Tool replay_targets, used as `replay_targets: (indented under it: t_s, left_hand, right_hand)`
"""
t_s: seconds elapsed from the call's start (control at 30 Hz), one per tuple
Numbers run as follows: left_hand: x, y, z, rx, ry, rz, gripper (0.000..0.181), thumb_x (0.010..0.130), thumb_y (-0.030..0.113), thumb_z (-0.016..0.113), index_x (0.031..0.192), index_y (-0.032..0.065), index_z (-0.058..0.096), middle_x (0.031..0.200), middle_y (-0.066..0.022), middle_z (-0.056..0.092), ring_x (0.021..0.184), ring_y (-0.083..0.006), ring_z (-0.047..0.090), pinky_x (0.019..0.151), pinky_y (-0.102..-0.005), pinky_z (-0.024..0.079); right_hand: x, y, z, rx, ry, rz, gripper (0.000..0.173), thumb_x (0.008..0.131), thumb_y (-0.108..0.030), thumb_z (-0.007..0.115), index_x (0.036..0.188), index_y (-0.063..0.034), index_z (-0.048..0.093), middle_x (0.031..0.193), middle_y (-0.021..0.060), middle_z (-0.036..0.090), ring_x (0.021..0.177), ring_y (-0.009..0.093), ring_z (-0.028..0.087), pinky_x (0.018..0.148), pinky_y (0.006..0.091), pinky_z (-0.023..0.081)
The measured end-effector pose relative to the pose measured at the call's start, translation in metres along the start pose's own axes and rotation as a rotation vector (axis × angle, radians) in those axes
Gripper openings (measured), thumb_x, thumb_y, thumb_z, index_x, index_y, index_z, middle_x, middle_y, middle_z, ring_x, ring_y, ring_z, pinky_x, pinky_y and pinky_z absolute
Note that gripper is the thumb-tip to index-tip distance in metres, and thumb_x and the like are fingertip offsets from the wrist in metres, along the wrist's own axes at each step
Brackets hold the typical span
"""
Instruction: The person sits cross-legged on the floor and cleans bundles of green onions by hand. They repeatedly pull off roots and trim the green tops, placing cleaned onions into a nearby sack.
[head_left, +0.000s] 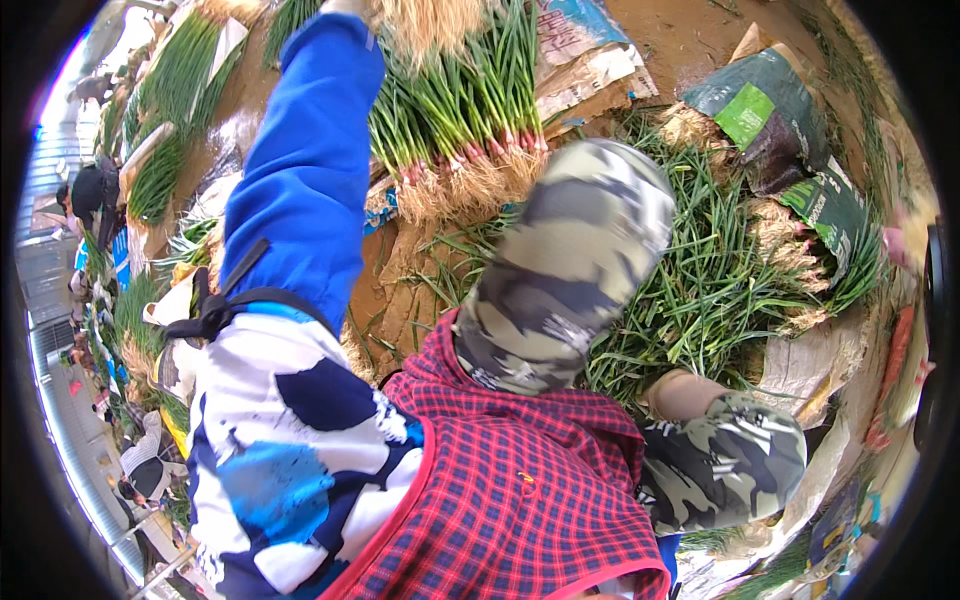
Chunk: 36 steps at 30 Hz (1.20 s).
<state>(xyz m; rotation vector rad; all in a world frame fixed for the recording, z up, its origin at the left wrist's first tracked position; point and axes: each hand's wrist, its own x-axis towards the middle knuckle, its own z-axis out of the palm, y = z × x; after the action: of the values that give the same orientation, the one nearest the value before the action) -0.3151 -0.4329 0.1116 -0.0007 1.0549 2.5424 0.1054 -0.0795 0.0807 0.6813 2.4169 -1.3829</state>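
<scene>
My left arm, in a blue sleeve cover, reaches up the picture. Only a small part of my left hand (345, 7) shows at the top edge, so its grip is hidden. Beside it hang pale, blurred roots of a bunch (431, 26) cut off by the frame. Below those roots lies a row of green onions (457, 127) with pinkish bases and stringy roots. My right hand is out of view. Before me are my knees in camouflage cloth (562, 262) and a red checked apron (510, 487).
Loose green leaves (690, 270) cover the ground around my knees. Bundles partly wrapped in printed sacking (780, 112) lie at the right. A printed sack (585, 60) lies at the top. More green onions (176, 67) and several people (97, 191) are at the left.
</scene>
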Motion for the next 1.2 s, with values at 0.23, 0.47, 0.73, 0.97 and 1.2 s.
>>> replay_targets:
  t_s: [0.23, 0.47, 0.73, 0.97, 1.2]
  left_hand:
    - [-0.044, -0.081, -0.175, -0.091, 0.434, -0.256, 0.028, 0.084, 0.019, 0.055, 0.098, -0.0048, 0.057, 0.089, -0.0144, 0.063, 0.081, -0.0268, 0.061, 0.078, -0.0413, 0.051]
    - [-0.057, -0.128, -0.226, -0.164, 0.429, -0.391, 0.028, 0.082, 0.013, 0.057, 0.098, -0.0096, 0.058, 0.082, -0.0171, 0.065, 0.07, -0.0282, 0.062, 0.071, -0.0407, 0.054]
    - [-0.031, -0.116, -0.161, 0.018, 0.152, -0.418, 0.041, 0.081, 0.011, 0.059, 0.114, -0.0123, 0.052, 0.093, -0.022, 0.064, 0.07, -0.0212, 0.065, 0.063, -0.026, 0.056]
    - [-0.032, -0.108, -0.118, -0.005, 0.181, -0.357, 0.027, 0.078, 0.018, 0.062, 0.093, -0.0037, 0.064, 0.098, -0.0154, 0.065, 0.086, -0.0243, 0.064, 0.081, -0.0371, 0.052]
    - [-0.086, -0.118, -0.192, -0.587, 0.31, -0.25, 0.036, 0.081, 0.02, 0.059, 0.106, -0.0058, 0.055, 0.085, -0.0195, 0.062, 0.07, -0.0295, 0.06, 0.068, -0.0419, 0.055]
  right_hand:
    - [0.007, 0.01, 0.006, -0.027, -0.012, 0.147, 0.021, 0.083, -0.018, 0.053, 0.097, -0.0035, 0.058, 0.072, 0.0112, 0.061, 0.062, 0.023, 0.058, 0.059, 0.0366, 0.046]
    - [0.013, 0.017, 0.014, -0.021, -0.016, 0.199, 0.022, 0.083, -0.018, 0.053, 0.098, -0.0038, 0.058, 0.073, 0.0119, 0.062, 0.064, 0.024, 0.059, 0.061, 0.0378, 0.045]
    - [0.014, 0.018, 0.015, -0.005, 0.014, 0.205, 0.023, 0.083, -0.019, 0.053, 0.1, -0.0043, 0.058, 0.075, 0.0126, 0.062, 0.067, 0.026, 0.059, 0.063, 0.0393, 0.045]
    - [0.0, 0.028, 0.016, -0.007, 0.026, 0.244, 0.024, 0.083, -0.02, 0.052, 0.101, -0.0046, 0.058, 0.076, 0.0133, 0.063, 0.069, 0.027, 0.06, 0.065, 0.0406, 0.045]
    - [-0.014, 0.038, 0.015, -0.01, 0.032, 0.291, 0.025, 0.083, -0.021, 0.052, 0.102, -0.005, 0.058, 0.078, 0.0139, 0.063, 0.071, 0.028, 0.06, 0.066, 0.0419, 0.045]
